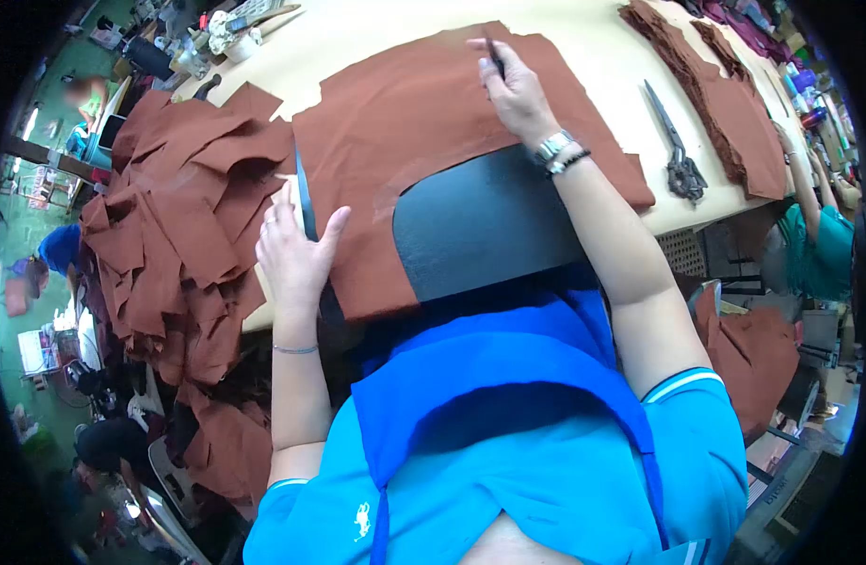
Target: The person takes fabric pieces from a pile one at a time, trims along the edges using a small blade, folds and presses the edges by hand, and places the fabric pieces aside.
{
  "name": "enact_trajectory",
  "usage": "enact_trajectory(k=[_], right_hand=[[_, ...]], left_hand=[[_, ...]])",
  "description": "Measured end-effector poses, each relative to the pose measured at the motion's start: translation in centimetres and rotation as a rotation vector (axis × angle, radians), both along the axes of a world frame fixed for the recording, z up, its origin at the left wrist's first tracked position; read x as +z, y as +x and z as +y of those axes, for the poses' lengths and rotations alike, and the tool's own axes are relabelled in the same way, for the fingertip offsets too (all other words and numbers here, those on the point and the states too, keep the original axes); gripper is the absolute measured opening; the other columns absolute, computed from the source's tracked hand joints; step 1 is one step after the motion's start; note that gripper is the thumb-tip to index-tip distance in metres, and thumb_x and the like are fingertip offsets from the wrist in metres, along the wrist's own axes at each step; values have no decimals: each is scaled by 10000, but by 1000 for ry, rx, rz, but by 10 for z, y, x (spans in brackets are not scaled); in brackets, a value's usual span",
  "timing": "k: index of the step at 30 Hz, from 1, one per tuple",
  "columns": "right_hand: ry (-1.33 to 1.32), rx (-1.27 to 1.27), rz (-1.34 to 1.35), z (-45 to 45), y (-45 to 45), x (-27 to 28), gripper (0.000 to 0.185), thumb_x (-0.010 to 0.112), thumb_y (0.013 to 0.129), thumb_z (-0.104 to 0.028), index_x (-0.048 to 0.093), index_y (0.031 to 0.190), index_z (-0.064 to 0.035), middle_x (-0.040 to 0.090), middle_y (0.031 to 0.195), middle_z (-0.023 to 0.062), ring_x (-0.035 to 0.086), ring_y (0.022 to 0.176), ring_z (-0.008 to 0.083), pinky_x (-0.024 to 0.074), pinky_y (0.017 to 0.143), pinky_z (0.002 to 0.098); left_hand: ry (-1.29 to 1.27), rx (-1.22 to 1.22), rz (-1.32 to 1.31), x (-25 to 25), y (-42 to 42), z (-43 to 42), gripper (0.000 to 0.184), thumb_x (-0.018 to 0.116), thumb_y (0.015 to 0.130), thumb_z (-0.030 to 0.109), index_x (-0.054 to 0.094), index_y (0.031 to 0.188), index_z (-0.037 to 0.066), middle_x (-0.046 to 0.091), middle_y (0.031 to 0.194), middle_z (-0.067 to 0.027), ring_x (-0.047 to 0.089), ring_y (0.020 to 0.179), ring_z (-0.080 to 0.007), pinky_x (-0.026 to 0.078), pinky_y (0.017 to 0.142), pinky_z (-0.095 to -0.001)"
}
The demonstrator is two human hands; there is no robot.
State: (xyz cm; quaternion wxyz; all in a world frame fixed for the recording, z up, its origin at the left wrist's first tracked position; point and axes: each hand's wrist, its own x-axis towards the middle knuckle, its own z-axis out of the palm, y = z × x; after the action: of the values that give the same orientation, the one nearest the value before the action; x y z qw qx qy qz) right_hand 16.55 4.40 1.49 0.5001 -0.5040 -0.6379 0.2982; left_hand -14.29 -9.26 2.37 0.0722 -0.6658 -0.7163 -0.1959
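A broad brown cloth lies flat on the pale desk in front of the person, between the two hands.

The right hand is over its far edge, fingers pinched on a slim dark tool; the left hand is open and spread by the near left edge, and whether it presses there cannot be told. The cloth looks light, soft and matt, likely to wrinkle or drag under a push but hardly fragile; its curved edge beside the dark panel may stretch most easily. A flat palm near the middle should steady it, and two opposite edges, taken together, should lift it without folding. The panel looks smooth and stiff, so cloth might slide against it.
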Motion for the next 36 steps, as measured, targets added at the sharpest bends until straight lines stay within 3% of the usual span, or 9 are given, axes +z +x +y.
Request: enact_trajectory(k=[3, 5, 8, 11, 12, 15, 16, 20, 36], right_hand=[[-160, 224, 327, -39, -20, 8, 357, 424, 1065, -383, 591, 1256, -131, 449, 724, -68, 395, 601, 26, 389, 537, 219], [-292, 377, 415, -66, -33, 7, 400, 381, 1072, -437, 568, 1272, -145, 403, 735, -74, 347, 586, 29, 361, 516, 202], [-502, 459, 482, -99, -52, 4, 400, 394, 1071, -423, 543, 1237, -92, 469, 765, -38, 437, 607, 50, 427, 542, 209], [-660, 559, 669, -117, -59, 0, 409, 444, 1059, -414, 518, 1217, -44, 543, 810, 9, 507, 642, 75, 464, 575, 229], [-720, 564, 714, -120, -61, -1, 403, 457, 1054, -418, 517, 1212, -52, 531, 800, 3, 495, 633, 75, 452, 570, 226], [-914, 571, 780, -124, -63, 5, 389, 476, 1043, -436, 515, 1189, -78, 489, 770, -20, 446, 601, 60, 399, 537, 208], [-981, 572, 793, -125, -63, 6, 385, 480, 1040, -444, 515, 1180, -87, 474, 760, -28, 428, 591, 53, 379, 523, 200], [-1124, 665, 901, -126, -62, -1, 367, 475, 1032, -466, 520, 1151, -122, 415, 728, -56, 325, 528, 26, 259, 440, 172], [-1356, 720, 1002, -119, -85, 0, 400, 419, 1050, -467, 548, 1152, -102, 374, 695, -63, 261, 474, 15, 219, 388, 160]], left_hand=[[-171, -5, -66, -13, -21, -13, 714, 754, 767, 568, 642, 1206, 17, 647, 1115, -137, 632, 1043, -319, 503, 865, -441], [-75, -25, -243, -25, -24, -13, 486, 744, 838, 421, 686, 1100, 15, 636, 1090, -125, 638, 961, -285, 519, 815, -390], [77, -117, -122, -31, -33, -6, 277, 640, 963, 259, 656, 1075, 6, 623, 1044, -119, 608, 828, -209, 514, 755, -346], [-17, -33, -678, -14, -14, -7, 312, 590, 1003, 264, 589, 1124, -24, 627, 1008, -134, 624, 930, -192, 508, 802, -364], [8, -133, -788, -17, -15, -1, 339, 576, 1017, 240, 542, 1260, 7, 636, 1090, -92, 605, 980, -157, 499, 847, -315], [-246, -125, -1645, -20, -1, 0, 400, 601, 1000, 208, 514, 1342, 20, 631, 1196, -62, 607, 1051, -160, 487, 924, -301], [-489, -85, -1577, -15, -6, -1, 475, 646, 963, 155, 486, 1391, 22, 608, 1274, -65, 599, 1126, -163, 477, 980, -314], [-426, -236, -1645, -13, -1, -7, 502, 681, 921, 83, 491, 1379, 10, 606, 1288, -86, 601, 1151, -175, 484, 985, -328], [-247, -409, -1655, -20, -1, -16, 336, 607, 940, 14, 548, 1270, 2, 657, 1167, -70, 632, 1074, -156, 491, 969, -320]])
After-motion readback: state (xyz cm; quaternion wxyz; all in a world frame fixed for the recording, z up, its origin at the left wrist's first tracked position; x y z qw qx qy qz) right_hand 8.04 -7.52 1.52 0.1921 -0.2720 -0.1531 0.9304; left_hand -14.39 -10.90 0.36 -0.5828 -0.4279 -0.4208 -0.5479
